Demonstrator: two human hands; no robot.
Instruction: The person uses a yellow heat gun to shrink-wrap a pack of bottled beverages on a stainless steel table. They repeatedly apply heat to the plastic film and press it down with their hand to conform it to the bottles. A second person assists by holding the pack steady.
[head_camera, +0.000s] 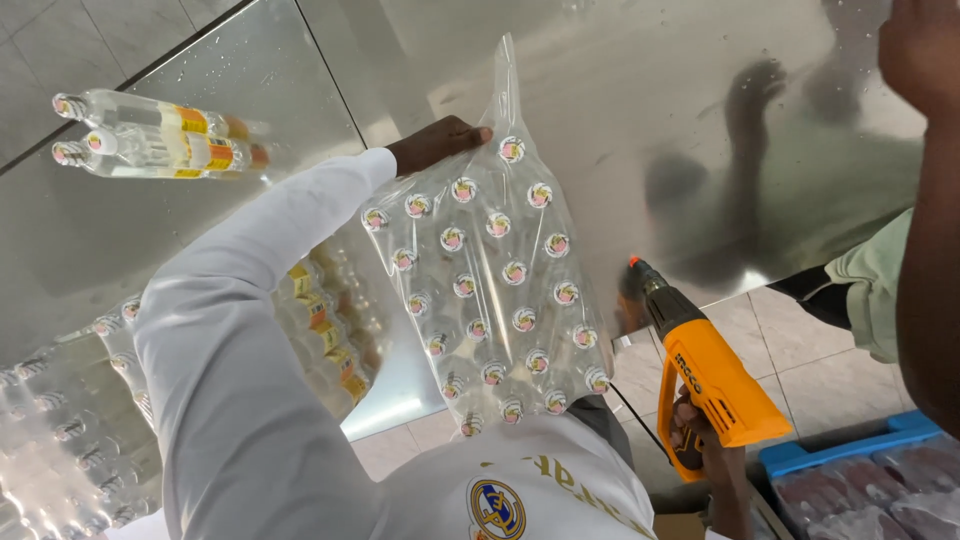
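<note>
Now L hand (437, 142) on wrapped bottle pack (487, 290), R hand (700, 440) w/ heat gun (702, 370).

Camera: sat on the person's head.
Facing: looked straight down over the chest at the shiny counter (640, 110).
Nearness: very close.

The left hand (437, 141), in a long white sleeve, presses against the top edge of a clear plastic-wrapped pack of small capped bottles (490, 300) standing on a shiny steel table (640, 110). The right hand (700, 440) grips the handle of an orange and black heat gun (700, 370), its nozzle pointing toward the pack's side. Two loose clear bottles with yellow labels (150, 140) lie on the table, well apart. Another person's arm (925, 220) shows at the right edge, above a blue crate (850, 455).
</note>
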